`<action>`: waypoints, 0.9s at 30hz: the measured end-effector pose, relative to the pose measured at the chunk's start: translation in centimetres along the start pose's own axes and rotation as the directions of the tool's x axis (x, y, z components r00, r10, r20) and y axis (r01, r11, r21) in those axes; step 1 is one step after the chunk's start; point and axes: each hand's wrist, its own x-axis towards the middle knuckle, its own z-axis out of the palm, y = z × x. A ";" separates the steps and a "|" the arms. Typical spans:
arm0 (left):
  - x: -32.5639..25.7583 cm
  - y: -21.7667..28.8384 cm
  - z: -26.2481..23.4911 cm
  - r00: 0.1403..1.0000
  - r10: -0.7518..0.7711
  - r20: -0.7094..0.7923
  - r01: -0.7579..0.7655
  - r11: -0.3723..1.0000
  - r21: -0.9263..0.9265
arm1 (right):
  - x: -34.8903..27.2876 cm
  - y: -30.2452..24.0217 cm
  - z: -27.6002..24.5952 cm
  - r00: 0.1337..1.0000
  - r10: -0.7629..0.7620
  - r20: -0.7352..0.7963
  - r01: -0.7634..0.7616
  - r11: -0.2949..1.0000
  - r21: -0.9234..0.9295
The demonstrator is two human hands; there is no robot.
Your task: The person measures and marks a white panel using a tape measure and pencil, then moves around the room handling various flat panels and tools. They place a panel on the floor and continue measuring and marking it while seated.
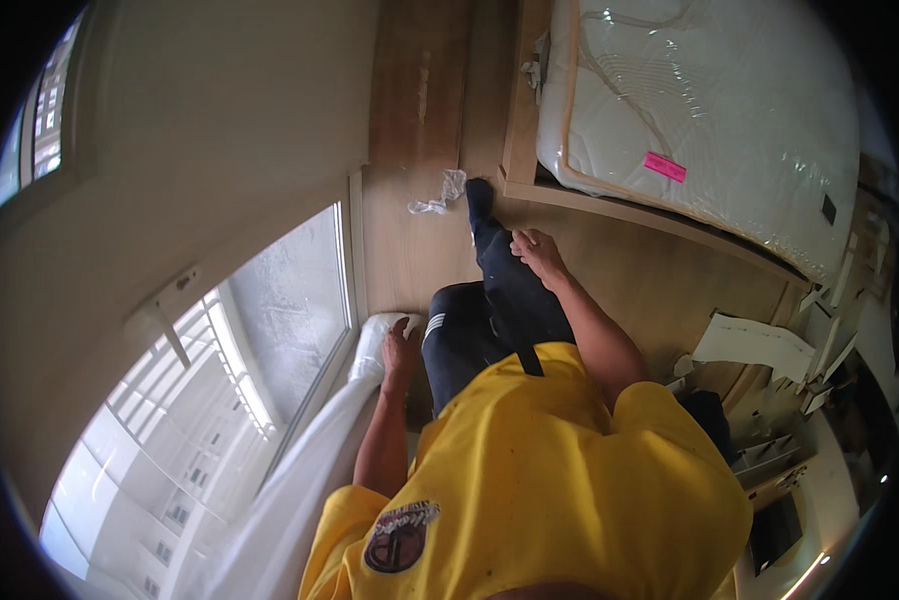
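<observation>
My left hand (400, 352) hangs beside the lower end of a long white sheer curtain (315, 435), at the left by the glass door. Its fingers are loosely bent and a little apart, with nothing seen in them. Whether it touches the curtain I cannot tell. My right hand (538, 255) is in front of my dark trousers (520, 285), with its fingers curled in. Whatever that hand may hold is hidden. One foot in a dark sock (481, 197) is set forward on the wooden floor (410, 262).
A crumpled clear plastic scrap (440, 193) lies by my front foot. At the right a plastic-wrapped mattress (705, 110) with a pink label rests in a wooden bed frame (660, 220). Torn white packing pieces (755, 343) lie beyond. A glass door (295, 300) stands at the left.
</observation>
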 end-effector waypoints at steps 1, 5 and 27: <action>2.1 -0.3 0.1 0.995 -0.101 -0.023 0.102 0.993 0.064 | 3.6 1.0 2.1 1.000 0.005 0.013 -0.004 0.997 -0.077; 11.1 -2.1 2.5 0.997 -0.009 0.081 0.002 0.996 0.084 | 14.9 7.7 8.7 0.917 -0.360 0.169 0.368 0.603 -0.708; 24.4 -9.3 -0.5 0.949 -0.055 0.309 -0.045 0.950 0.308 | 53.6 20.1 22.5 0.677 0.000 -0.736 -0.249 0.941 -0.229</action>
